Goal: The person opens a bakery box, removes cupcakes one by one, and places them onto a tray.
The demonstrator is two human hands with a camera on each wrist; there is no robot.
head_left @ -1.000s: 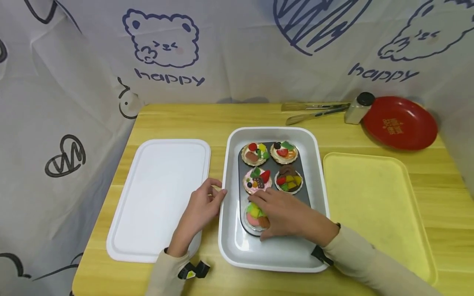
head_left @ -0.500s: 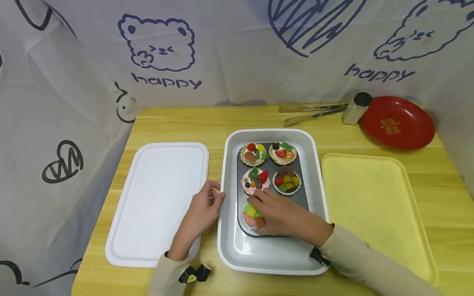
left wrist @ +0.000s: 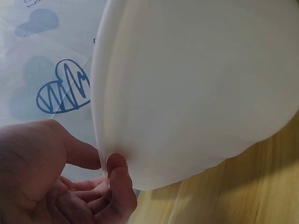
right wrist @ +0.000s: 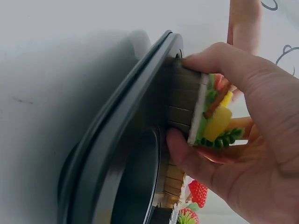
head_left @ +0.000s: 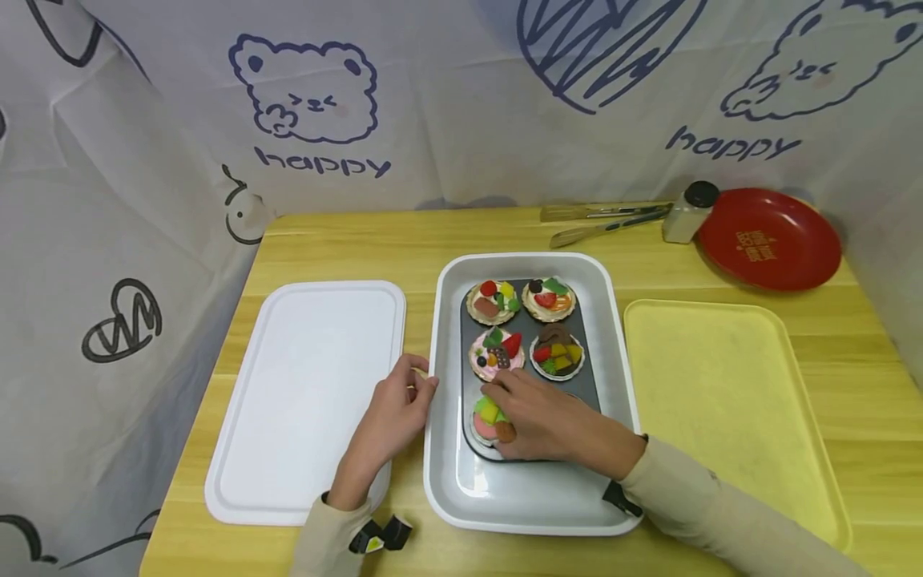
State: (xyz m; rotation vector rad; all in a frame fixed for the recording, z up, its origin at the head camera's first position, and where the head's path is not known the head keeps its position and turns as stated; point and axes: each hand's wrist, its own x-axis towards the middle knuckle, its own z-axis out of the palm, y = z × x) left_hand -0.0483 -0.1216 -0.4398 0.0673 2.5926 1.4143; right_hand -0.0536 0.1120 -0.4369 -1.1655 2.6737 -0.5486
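Observation:
A dark muffin tin [head_left: 526,330] lies in a pale grey tray [head_left: 534,505] and bears several decorated tarts. With thumb and fingers my right hand [head_left: 541,413] grips a tart [head_left: 488,418] topped in green, yellow and pink, at the tin's front left cup. Its foil-like side [right wrist: 184,100] shows between the fingertips in the right wrist view, close against the tin. Behind it sits a pink tart [head_left: 496,353], beside a chocolate tart [head_left: 557,354]. My left hand [head_left: 389,413] pinches the tray's left rim [left wrist: 100,116] between thumb and fingers.
A white tray [head_left: 317,401] lies on the left, partly under my left forearm, and a yellow tray [head_left: 721,401] on the right. At the back are brushes [head_left: 598,232], a black-capped jar [head_left: 688,215] and a red plate [head_left: 800,240]. An unfilled cup [right wrist: 140,177] shows in the tin.
The head view has tilted slightly. My right hand has drawn in closer on the green-topped tart, covering more of its right side. My left hand stays on the rim.

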